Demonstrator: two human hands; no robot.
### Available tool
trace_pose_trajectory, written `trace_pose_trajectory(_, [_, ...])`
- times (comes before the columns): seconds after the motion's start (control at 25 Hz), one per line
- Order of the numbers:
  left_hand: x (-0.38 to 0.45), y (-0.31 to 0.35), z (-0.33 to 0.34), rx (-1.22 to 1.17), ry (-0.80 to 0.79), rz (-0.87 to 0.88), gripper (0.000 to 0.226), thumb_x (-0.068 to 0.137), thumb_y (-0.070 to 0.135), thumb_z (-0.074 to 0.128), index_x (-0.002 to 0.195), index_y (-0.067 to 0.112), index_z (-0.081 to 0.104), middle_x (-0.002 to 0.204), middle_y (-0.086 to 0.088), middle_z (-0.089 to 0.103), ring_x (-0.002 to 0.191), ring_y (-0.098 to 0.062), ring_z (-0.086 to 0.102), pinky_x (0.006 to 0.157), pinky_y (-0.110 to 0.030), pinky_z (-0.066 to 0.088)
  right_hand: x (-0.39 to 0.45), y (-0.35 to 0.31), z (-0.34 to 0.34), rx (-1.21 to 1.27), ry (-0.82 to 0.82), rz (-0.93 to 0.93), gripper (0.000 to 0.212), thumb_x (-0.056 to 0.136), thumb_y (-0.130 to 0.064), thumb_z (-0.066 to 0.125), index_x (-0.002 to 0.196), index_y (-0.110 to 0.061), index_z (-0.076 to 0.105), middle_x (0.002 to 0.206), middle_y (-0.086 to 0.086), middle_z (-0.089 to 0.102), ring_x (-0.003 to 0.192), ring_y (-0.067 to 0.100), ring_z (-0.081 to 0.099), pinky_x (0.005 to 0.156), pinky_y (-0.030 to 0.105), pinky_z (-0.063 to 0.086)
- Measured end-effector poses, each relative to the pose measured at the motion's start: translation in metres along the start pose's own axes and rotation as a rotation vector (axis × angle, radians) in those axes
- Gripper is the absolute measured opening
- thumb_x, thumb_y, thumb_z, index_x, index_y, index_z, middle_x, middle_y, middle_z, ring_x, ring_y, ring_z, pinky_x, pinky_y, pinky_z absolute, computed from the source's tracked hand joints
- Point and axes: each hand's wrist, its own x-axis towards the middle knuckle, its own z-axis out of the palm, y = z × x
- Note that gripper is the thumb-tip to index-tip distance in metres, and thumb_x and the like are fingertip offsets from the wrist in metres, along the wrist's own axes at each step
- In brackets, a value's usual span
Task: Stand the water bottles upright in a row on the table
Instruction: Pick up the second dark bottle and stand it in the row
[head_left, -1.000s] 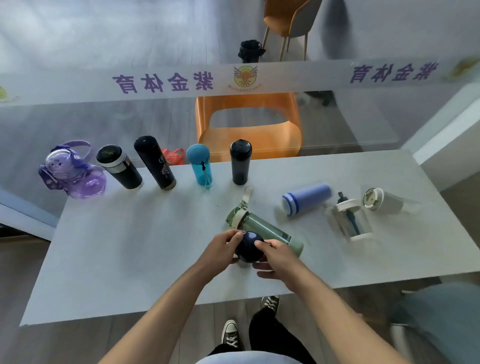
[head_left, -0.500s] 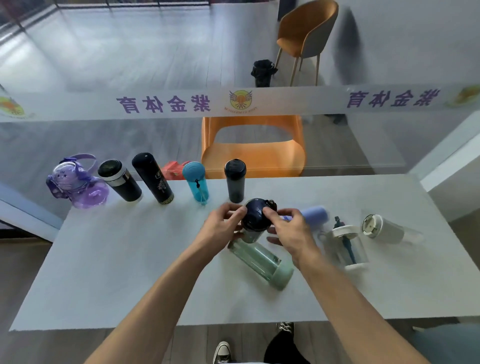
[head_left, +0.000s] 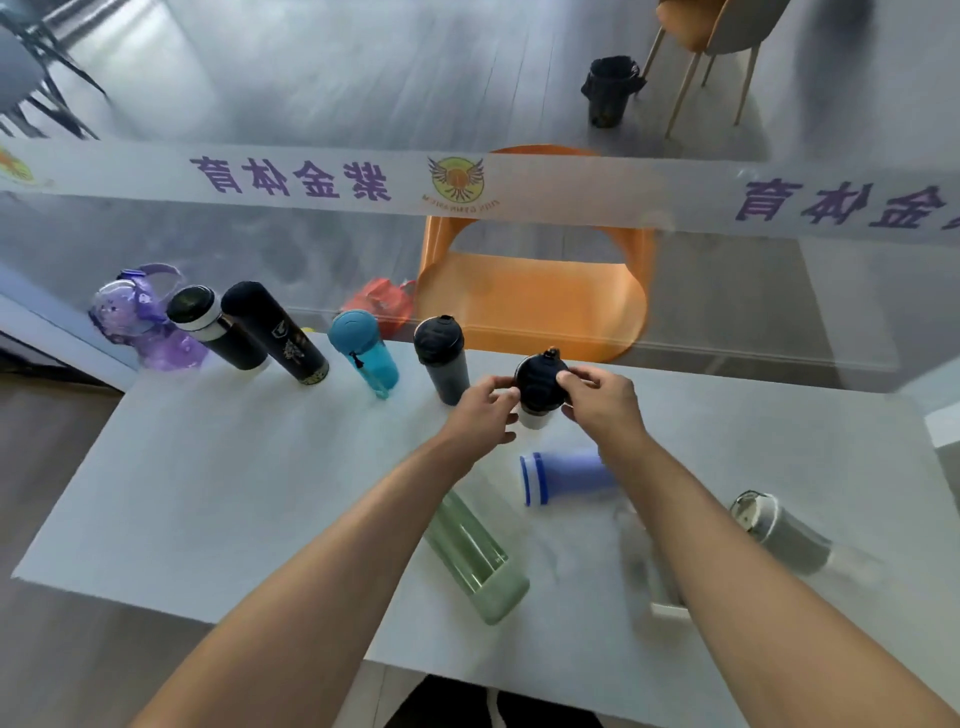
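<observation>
Carried farther from the near side than half a second ago, the dark-lidded bottle (head_left: 540, 387) is now held upright at the right end of the standing row, just right of the dark grey tumbler (head_left: 441, 364). Only its navy lid and a pale strip of body below are seen; whether its base is touching the table (head_left: 234, 493) cannot be told, since the fingers cover it. The left hand (head_left: 483, 410) is closed in a narrow grip on the lid's left side, and the right hand (head_left: 602, 400) pinches the right side.

Standing in the row to the left are the blue bottle (head_left: 363, 353), a tall black flask (head_left: 275, 332), a black flask with a white collar (head_left: 213, 327) and a purple bottle (head_left: 140, 322), whose lower part is blurred.

Lying on the table nearer the person are a green bottle (head_left: 478, 556), its top hidden under the left forearm, a lilac-blue bottle (head_left: 561, 475), partly covered by the right forearm, and a grey bottle (head_left: 779, 530), smeared by motion. A clear item beside the right forearm is too blurred to identify.

An orange chair (head_left: 535, 301) is seen beyond the table, through glass crossed by a lettered band (head_left: 311, 179).
</observation>
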Motion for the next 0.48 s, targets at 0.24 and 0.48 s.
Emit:
trace_pose_trajectory(0.24, [0.018,0.002,0.007,-0.024,-0.013,-0.076,0.038,0.103,0.014,0.034,0.137,0.018,0.05,0.131,-0.003,0.058,0.106,-0.024,0.061,0.094,-0.044,0.054,0.035,0.011,0.002,-0.037,-0.021,0.057,0.029,0.088,-0.033,0.066,0.111,-0.017,0.073,0.107,0.007,0.074,0.104,0.027,0.069,0.095,0.047,0.057])
trace_pose_trajectory(0.48, [0.033,0.008,0.004,-0.061,0.012,-0.073,0.046,0.102,0.009,0.027,0.145,0.02,0.038,0.135,-0.001,0.049,0.098,-0.021,0.061,0.095,-0.046,0.054,0.048,0.002,0.016,-0.049,-0.038,0.009,0.029,0.089,-0.033,0.065,0.114,-0.019,0.071,0.111,0.006,0.073,0.107,0.027,0.068,0.096,0.048,0.057])
